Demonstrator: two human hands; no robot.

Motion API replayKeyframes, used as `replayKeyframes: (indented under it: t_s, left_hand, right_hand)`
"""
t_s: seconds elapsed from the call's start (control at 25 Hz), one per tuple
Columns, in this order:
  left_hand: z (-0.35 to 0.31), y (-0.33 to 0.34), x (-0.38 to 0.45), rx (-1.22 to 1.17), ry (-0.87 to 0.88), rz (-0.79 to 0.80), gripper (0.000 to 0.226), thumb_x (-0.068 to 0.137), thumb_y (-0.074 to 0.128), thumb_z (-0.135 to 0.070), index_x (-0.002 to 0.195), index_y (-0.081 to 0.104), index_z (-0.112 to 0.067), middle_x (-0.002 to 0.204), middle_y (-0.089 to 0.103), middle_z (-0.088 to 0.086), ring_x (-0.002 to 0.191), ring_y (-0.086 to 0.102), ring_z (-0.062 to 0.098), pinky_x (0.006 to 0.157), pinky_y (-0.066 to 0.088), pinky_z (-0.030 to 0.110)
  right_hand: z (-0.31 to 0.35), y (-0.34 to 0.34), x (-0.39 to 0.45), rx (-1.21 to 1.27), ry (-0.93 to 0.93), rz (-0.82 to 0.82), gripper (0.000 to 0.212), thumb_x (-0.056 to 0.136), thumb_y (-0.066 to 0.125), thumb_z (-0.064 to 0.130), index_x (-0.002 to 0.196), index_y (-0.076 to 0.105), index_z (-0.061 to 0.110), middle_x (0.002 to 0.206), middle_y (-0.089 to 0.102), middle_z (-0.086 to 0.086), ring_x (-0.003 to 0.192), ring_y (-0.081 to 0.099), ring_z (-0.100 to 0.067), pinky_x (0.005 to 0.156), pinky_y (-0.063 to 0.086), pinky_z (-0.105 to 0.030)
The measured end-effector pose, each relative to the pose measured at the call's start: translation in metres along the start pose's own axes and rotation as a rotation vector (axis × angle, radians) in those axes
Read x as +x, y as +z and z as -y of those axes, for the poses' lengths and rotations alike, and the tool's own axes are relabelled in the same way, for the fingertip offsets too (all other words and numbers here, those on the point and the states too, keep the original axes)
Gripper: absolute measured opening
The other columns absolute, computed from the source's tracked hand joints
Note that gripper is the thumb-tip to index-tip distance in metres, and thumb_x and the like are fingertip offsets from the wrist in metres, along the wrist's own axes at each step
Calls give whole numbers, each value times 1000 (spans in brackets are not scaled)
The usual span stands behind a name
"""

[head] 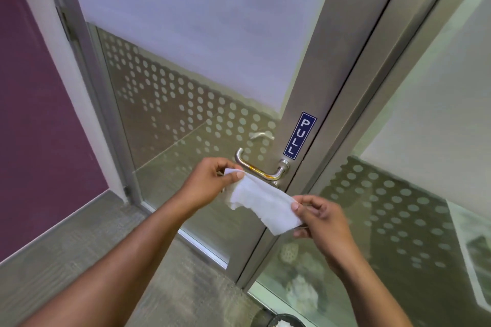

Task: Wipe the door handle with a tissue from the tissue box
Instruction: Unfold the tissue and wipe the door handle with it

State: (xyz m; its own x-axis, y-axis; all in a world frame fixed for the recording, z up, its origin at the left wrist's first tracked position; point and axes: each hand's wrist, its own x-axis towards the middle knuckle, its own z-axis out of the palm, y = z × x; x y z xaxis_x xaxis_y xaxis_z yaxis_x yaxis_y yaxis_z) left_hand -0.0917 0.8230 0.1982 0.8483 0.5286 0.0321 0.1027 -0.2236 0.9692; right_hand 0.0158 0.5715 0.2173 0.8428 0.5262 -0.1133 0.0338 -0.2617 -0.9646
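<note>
A white tissue [261, 200] is stretched between two bare hands in front of a glass door [186, 34], hanging in the air just below and in front of the door handle [255, 166]. The tissue is a thin, crinkled sheet pulled into a long band that runs from ten o'clock down to four o'clock; its lower edge is ragged and sags in a small flap near the left end, and faint creases run along its length. The left hand [210, 183] pinches the upper end of the tissue between thumb and fingertips, its other fingers curled in, at about nine o'clock from the handle. The right hand [320, 219] pinches the lower end the same way, at about five o'clock from the handle. The handle is a brushed-metal lever with a curved return end at its left, fixed to the metal door frame [326, 74]; an orange-brown streak marks the middle of its bar. The tissue's upper edge overlaps the bar in this view, but whether they touch cannot be told. A blue PULL sign [299, 135] stands upright on the frame at one o'clock from the handle. The glass carries a frosted band and a pattern of pale dots.
</note>
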Motion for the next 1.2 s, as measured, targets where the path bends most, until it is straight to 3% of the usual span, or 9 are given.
replayKeyframes:
  t_s: [0.08, 0.16, 0.32, 0.56, 0.72, 0.84, 0.96, 1.08, 1.2]
  left_hand:
    - [-1, 3, 13, -27, -61, -151, 9, 99, 79, -12, 101, 84, -19, 96, 83, 15, 75, 69, 8, 67, 54, 27]
    - [-2, 4, 29, -48, -81, -238, 8, 100, 79, -13, 105, 83, -17, 100, 78, 20, 84, 66, 20, 77, 56, 37]
    - [-3, 12, 61, 60, -80, -342, 11, 99, 80, -17, 108, 81, -23, 83, 63, -11, 74, 59, 7, 70, 49, 25]
    - [15, 15, 105, 199, -38, -358, 16, 91, 88, -21, 98, 75, -29, 80, 67, -15, 73, 61, -1, 61, 40, 14]
    - [28, 8, 115, 256, 42, -306, 24, 85, 93, -29, 91, 70, -30, 80, 65, -11, 71, 60, 2, 67, 45, 27]
    - [29, -4, 117, 319, 291, -353, 24, 92, 85, -43, 96, 73, -22, 94, 63, -3, 84, 58, 14, 79, 53, 38]
    - [8, -18, 133, 527, 780, -479, 33, 100, 75, -46, 109, 74, -14, 119, 57, 7, 117, 56, 29, 102, 49, 43]
    - [-20, -36, 166, 715, 1174, -380, 51, 106, 66, -51, 146, 57, -20, 160, 38, 14, 163, 25, 38, 133, 21, 56]
    - [-47, -29, 189, 901, 1324, -397, 76, 108, 55, -62, 170, 24, -30, 173, 26, 12, 168, -11, 29, 134, -2, 58]
  right_hand:
    - [0, 8, 21, 10, -23, -77, 7, 95, 73, 9, 89, 74, 12, 72, 76, -7, 47, 68, -17, 42, 52, -26]
    - [-1, 16, 40, -58, -96, -138, 13, 93, 75, 18, 83, 68, 21, 61, 74, -2, 43, 69, -17, 39, 46, -23]
    - [-4, 22, 64, -396, -245, -255, 16, 89, 68, 37, 83, 56, 29, 54, 68, 1, 47, 66, -22, 45, 46, -26]
    - [-7, 33, 73, -667, -274, -279, 3, 93, 67, 18, 93, 66, 21, 80, 73, 0, 71, 67, -26, 64, 55, -38]
    - [1, 57, 60, -772, -499, -352, 15, 91, 69, 7, 104, 72, 14, 101, 64, -4, 87, 63, -26, 77, 52, -40]
    - [14, 109, 73, -900, -684, -265, 20, 91, 73, 5, 110, 77, 12, 107, 71, -7, 91, 63, -29, 83, 51, -41]
    - [23, 134, 101, -989, -587, -227, 20, 98, 68, 17, 116, 76, 13, 112, 75, -9, 92, 67, -33, 84, 51, -43]
    - [22, 162, 121, -1094, -459, -244, 24, 101, 58, 25, 96, 77, 10, 86, 75, -14, 80, 68, -35, 75, 46, -42]
    - [16, 166, 124, -1043, -476, -277, 24, 99, 61, 23, 82, 74, 12, 72, 73, -12, 70, 68, -35, 67, 49, -42]
